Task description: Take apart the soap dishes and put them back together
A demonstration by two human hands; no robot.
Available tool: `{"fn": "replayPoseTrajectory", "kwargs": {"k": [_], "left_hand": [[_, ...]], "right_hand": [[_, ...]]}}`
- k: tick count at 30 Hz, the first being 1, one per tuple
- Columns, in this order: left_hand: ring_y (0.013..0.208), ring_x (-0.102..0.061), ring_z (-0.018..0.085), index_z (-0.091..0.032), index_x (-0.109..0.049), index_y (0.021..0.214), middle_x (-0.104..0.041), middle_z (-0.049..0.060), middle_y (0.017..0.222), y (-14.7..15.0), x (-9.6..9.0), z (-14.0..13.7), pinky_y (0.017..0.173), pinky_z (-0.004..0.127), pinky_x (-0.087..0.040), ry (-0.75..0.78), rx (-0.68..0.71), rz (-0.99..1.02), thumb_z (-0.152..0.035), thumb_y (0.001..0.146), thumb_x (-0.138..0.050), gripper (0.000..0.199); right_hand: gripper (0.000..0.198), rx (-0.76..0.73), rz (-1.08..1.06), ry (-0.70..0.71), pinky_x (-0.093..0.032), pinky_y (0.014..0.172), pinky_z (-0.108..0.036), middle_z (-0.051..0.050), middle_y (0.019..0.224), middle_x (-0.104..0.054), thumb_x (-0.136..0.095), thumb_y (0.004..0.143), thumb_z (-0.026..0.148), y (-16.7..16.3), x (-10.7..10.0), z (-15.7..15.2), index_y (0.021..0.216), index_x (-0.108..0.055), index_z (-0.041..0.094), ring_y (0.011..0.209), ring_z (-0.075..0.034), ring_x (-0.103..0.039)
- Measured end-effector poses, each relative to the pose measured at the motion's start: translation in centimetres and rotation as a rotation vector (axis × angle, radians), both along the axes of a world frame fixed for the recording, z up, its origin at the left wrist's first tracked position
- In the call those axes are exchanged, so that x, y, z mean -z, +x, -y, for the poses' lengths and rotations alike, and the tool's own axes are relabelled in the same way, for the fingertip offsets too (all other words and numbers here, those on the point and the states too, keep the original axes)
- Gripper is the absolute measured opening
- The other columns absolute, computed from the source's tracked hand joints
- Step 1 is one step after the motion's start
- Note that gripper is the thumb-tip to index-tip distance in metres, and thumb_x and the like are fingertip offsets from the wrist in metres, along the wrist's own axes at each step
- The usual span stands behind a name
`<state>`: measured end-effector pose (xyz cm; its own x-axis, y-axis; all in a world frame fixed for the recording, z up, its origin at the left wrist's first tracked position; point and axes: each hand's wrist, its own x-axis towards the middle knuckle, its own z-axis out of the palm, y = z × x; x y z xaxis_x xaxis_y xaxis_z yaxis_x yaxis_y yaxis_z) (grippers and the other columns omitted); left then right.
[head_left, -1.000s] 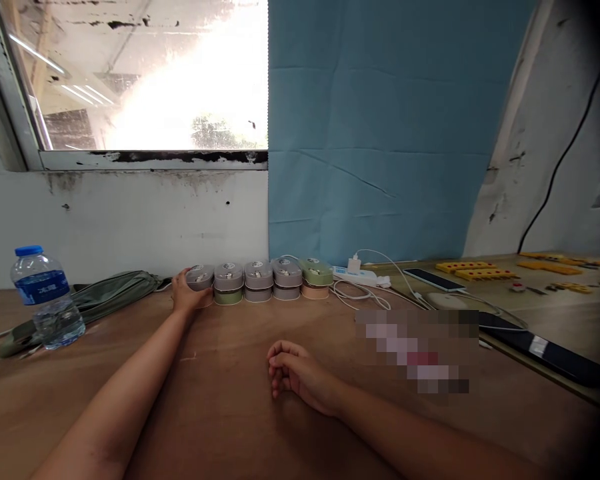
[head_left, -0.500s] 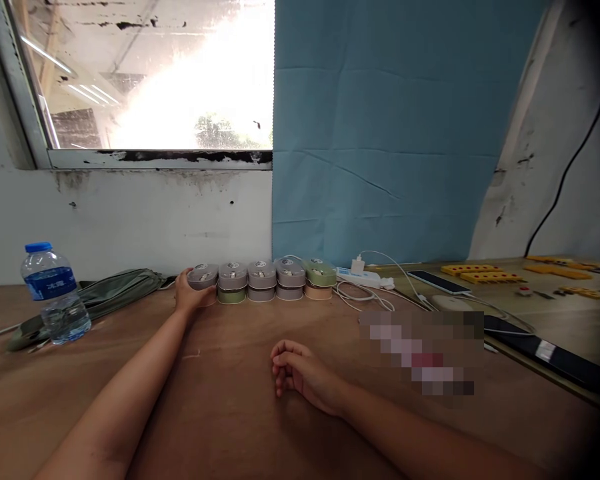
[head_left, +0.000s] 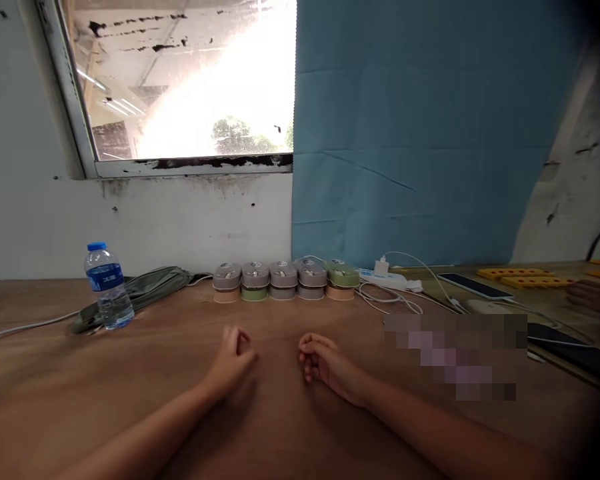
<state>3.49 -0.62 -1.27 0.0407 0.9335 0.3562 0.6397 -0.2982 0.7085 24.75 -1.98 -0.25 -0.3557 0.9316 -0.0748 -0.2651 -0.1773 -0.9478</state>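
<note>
My left hand (head_left: 233, 360) is over the wooden table, slightly blurred, its fingers bent and a gap between thumb and forefinger. It is empty. To its right my right hand (head_left: 330, 363) rests on its side, fingers loosely curled in with the thumb against them, and nothing shows in it. Beyond both hands, away from them, several small two-tone boxes stand in a row near the wall. The leftmost box (head_left: 227, 281) has a grey lid over an orange-brown base. At the right end is a box with a green lid (head_left: 343, 272).
A water bottle (head_left: 109, 287) stands at left by a dark green cloth bag (head_left: 163, 287). On the right are a power strip (head_left: 387, 279), white cables, a phone (head_left: 475, 286) and yellow pieces (head_left: 520, 275). A blurred hand (head_left: 597, 298) shows at the far right edge. A pixelated patch hides something.
My left hand has let go of the leftmost box and come back toward me. The view has turned left. Another person's hand has appeared at the right edge.
</note>
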Motion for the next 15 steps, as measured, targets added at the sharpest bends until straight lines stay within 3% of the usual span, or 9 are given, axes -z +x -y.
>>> {"fn": "replayPoseTrajectory", "kwargs": {"k": [3,6,15], "left_hand": [[0.072,-0.046,0.015,-0.019,-0.049,0.077,-0.050,0.000,0.078,0.7,-0.7,2.9,0.070,0.027,-0.036,0.001,0.156,-0.215,-0.017,0.065,-0.047,0.012],[0.071,-0.048,0.015,-0.019,-0.049,0.077,-0.055,0.000,0.076,0.9,-1.8,3.6,0.070,0.027,-0.032,0.095,0.211,-0.370,-0.015,0.066,-0.046,0.012],[0.064,-0.054,0.015,-0.021,-0.052,0.076,-0.062,0.000,0.071,0.3,-1.4,2.8,0.055,0.024,-0.028,0.014,0.178,-0.583,-0.025,0.073,-0.045,0.008]], "right_hand": [[0.009,0.044,0.020,-0.008,-0.036,0.040,-0.020,0.006,0.050,-0.051,-0.055,0.061,0.020,-0.1,0.2,-0.2,0.060,-0.046,0.017,0.039,-0.006,-0.044],[0.007,0.073,0.053,-0.024,-0.032,0.037,-0.018,0.006,0.047,-0.049,-0.053,0.060,0.018,-0.3,0.3,-0.6,0.059,-0.046,0.017,0.036,-0.005,-0.041],[0.011,0.101,0.048,0.004,-0.022,0.033,-0.017,0.008,0.044,-0.046,-0.055,0.061,0.023,-0.8,0.1,-1.4,0.060,-0.045,0.017,0.031,-0.003,-0.035]]}}
